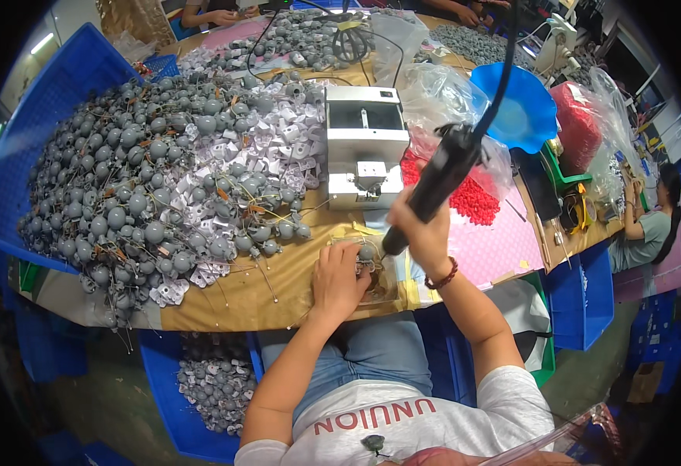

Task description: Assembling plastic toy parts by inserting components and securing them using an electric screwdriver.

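Note:
My right hand (431, 241) is wrapped round a black electric screwdriver (443, 177), which hangs tilted on a thick black cord. The tool's lower end points down beside a small grey round-headed part (367, 253) at the table's front edge. My left hand (337, 281) has its fingers closed round that part and presses it on a clear, taped-down plate (388, 289). How the part is seated is hidden by my fingers. Just beyond my hands stands a white box-shaped machine (365, 147), probably a screw feeder, with a dark window.
A large heap of grey round parts with wires (130, 194) and white pieces (282, 140) fills the left, spilling from a blue crate (53, 74). Right are red pieces (476, 206) on a pink mat (511, 241) and a blue basin (515, 113). Other people sit at the table.

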Motion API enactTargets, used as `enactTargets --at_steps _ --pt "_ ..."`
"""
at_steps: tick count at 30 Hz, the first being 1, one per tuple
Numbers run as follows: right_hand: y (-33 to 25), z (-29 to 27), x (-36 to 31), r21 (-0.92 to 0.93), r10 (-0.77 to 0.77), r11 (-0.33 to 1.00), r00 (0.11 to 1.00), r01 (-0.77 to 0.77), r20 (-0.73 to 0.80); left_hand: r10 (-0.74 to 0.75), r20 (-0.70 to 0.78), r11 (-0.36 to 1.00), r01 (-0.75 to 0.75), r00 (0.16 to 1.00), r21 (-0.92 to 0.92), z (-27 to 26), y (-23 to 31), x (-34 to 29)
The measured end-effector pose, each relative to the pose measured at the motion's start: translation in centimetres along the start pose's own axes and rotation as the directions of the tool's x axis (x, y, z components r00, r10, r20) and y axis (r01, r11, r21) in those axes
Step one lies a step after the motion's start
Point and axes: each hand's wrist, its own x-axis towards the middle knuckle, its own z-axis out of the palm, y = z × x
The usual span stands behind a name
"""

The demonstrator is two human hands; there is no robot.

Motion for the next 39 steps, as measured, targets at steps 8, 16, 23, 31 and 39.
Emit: enactTargets --at_steps 8,16,23,31,39 --pt "4.5 -5.7 0.3 -0.579 -0.39 0.773 0.914 0.259 -0.112 0.102 -0.064 0.992 -0.107 0.993 -0.069 0.6 -0.8 -0.8" --pt "5.7 -1.3 -5.1 -0.436 0.164 0.898 0.966 -0.062 0.201 0.161 -0.093 0.985 -0.166 0.983 -0.043 1.0 -1.1 -1.4" --pt "7.5 0.8 -4.1 -0.432 0.114 0.893 0.993 -0.122 -0.044 0.151 -0.075 0.987 -0.155 0.986 -0.049 1.0 -0.8 -1.1" --pt "6.0 0.1 -3.7 -0.105 0.328 0.944 0.926 -0.313 0.185 0.16 -0.082 0.958 -0.175 0.984 -0.227 -1.1 -0.5 -2.3" --pt "4.4 -9.1 -5.0 -0.032 0.397 0.91 0.843 -0.414 0.363 -0.013 0.825 0.992 0.109 0.565 -0.059 -19.7 -1.9 -6.3"
